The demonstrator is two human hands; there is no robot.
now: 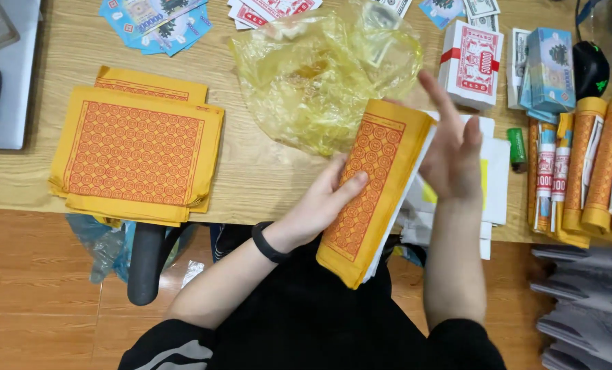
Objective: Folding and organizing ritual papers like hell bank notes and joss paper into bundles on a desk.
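A folded bundle of yellow paper with an orange coin pattern stands tilted over the table's front edge, white sheets showing inside it. My left hand grips the bundle's left face, fingers spread on the pattern, a black band on the wrist. My right hand is flat and open against the bundle's right edge, fingers pointing up. A crumpled yellow plastic bag lies just behind the bundle.
A stack of the same yellow-orange paper lies on the wooden table at left. Rolled yellow bundles, a white-and-red banded packet, blue note stacks, a green lighter, a black mouse sit right.
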